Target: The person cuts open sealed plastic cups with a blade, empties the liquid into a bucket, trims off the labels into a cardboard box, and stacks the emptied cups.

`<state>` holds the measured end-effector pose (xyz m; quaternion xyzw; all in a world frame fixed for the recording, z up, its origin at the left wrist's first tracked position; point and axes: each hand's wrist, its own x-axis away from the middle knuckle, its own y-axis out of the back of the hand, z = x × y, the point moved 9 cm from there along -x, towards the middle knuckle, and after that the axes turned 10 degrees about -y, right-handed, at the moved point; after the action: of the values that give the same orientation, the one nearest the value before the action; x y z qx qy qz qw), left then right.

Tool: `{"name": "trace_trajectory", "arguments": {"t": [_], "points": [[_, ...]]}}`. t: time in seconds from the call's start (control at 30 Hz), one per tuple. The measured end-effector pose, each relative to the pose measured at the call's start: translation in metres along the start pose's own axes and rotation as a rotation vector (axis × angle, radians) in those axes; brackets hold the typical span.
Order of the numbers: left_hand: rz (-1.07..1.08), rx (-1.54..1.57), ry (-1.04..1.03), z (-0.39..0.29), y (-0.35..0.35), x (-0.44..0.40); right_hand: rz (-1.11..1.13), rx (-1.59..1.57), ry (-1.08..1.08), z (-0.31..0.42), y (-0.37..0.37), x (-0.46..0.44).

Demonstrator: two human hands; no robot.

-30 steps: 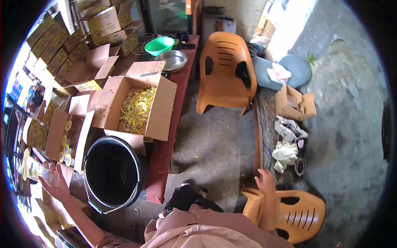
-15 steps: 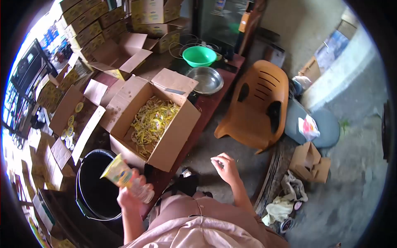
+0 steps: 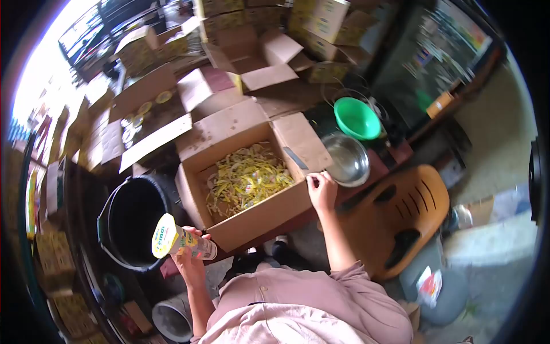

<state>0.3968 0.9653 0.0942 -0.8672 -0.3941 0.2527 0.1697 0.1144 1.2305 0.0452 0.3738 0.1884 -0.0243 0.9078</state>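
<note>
A clear plastic cup with a yellow-and-white printed lid is in my left hand, whose fingers wrap round its side. It is tilted, with the lid facing left, beside the black bucket. My right hand is closed, its fingers curled at the near right corner of an open cardboard box; whatever they pinch is too small to make out. Inside that box lies a heap of thin yellow and pale strips.
Behind my right hand stand a metal bowl and a green basin. An orange plastic chair is to the right. Another open carton at the left holds round yellow-and-white lids. More cartons are stacked at the back.
My view has swung to the right. My right hand has gone from above the floor to the box's corner. The cup has turned, so its lid shows more.
</note>
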Motion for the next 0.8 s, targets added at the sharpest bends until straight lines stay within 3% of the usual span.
{"name": "trace_trajectory", "arguments": {"t": [0.23, 0.43, 0.7, 0.8], "points": [[-0.207, -0.284, -0.311, -0.065, 0.031, 0.005, 0.185, 0.108, 0.001, -0.037, -0.092, -0.066], [-0.356, -0.315, -0.394, -0.087, 0.079, -0.019, 0.210, 0.165, -0.035, -0.040, -0.102, -0.073], [-0.247, -0.633, -0.283, -0.099, 0.132, -0.100, 0.252, 0.223, -0.171, -0.048, -0.101, -0.075], [-0.131, -0.930, -0.368, -0.103, 0.143, -0.123, 0.240, 0.358, -0.177, -0.034, -0.097, -0.071]]}}
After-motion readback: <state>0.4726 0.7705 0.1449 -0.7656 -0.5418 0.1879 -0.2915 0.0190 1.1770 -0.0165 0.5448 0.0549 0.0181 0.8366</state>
